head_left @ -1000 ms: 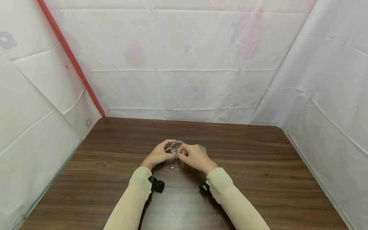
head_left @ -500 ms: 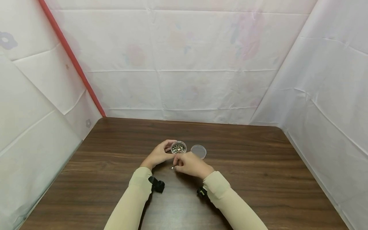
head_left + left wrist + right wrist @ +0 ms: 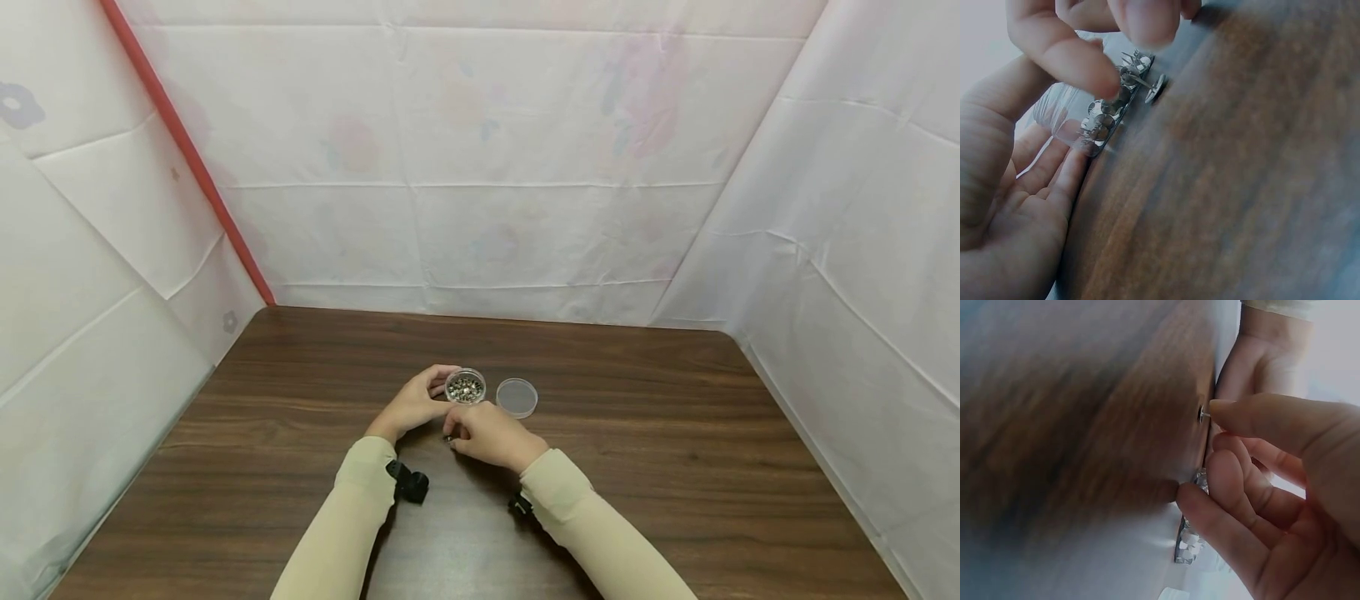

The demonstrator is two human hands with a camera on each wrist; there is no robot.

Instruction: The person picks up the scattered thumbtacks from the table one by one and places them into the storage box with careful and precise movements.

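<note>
My left hand (image 3: 415, 404) curls round the side of a small clear round container (image 3: 466, 387) full of silver thumbtacks (image 3: 1105, 112), its fingers behind the wall in the left wrist view. One loose thumbtack (image 3: 1157, 89) is on the table in front of the container, its pin pointing up. Close over that tack is my right hand (image 3: 491, 435), bent, with thumb and forefinger parted. In the right wrist view the thumb tip (image 3: 1217, 411) lies right at the pin of the loose tack, and the other fingers hang loosely curled beside the container.
A clear round lid (image 3: 517, 397) lies on the brown wooden table (image 3: 637, 467), right of the container. White cloth (image 3: 480, 233) walls enclose the table at the back and both sides. A black wrist camera (image 3: 411, 483) sits at the left cuff.
The right hand has moved from over the container down and left to the loose thumbtack, uncovering the tacks and the lid. The left hand has stayed in place at the container.
</note>
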